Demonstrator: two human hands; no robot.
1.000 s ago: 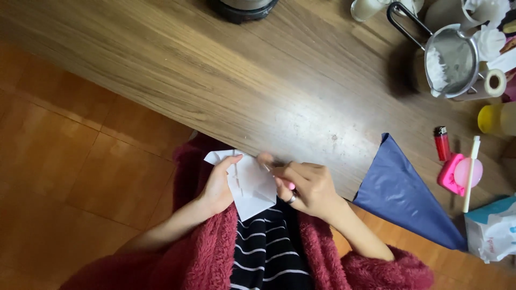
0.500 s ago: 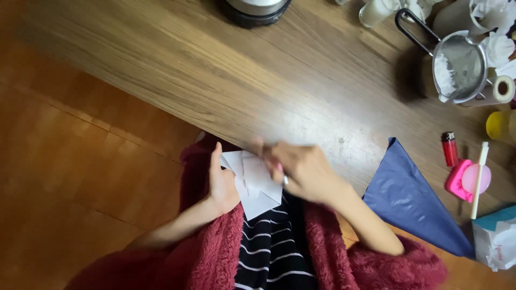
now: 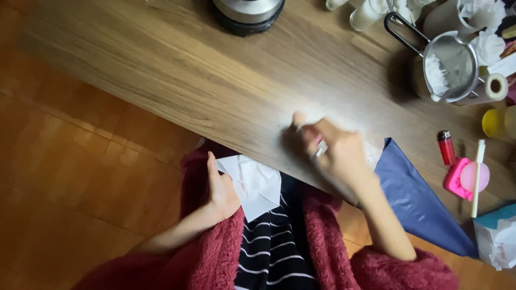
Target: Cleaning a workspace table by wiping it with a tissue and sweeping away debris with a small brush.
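From the head camera I look straight down at a long wooden table [image 3: 161,70] and at my own lap in a fuzzy red cardigan [image 3: 215,258] over a striped top [image 3: 274,252].

My left hand [image 3: 220,188] sits just below the table's near edge, fingers pressed together and laid flat along the side of a white sheet of paper [image 3: 255,182]. The paper is held against my body, touching the hand. It looks creased, with a fold line running across it and a pointed lower corner, so I judge some folding is done, though it is far from a finished shape.

My right hand [image 3: 336,153] is up on the tabletop, apart from the paper. It is blurred; the fingers look curled inward, and I can make out a ring, but I cannot tell whether they pinch anything. The wood just around it carries a pale, powdery smear.

As I judge it, the paper is partly shaped and held in wait, while the right hand is busy at the table surface.

Right of that hand lies a blue plastic cone-shaped bag [image 3: 419,198], its tip near the wrist. Further right are a red lighter [image 3: 446,147], a pink plastic holder [image 3: 465,177] and a white stick [image 3: 477,177]. At the far edge stand a metal sieve [image 3: 449,67] with white powder in it and a dark round appliance [image 3: 247,13]
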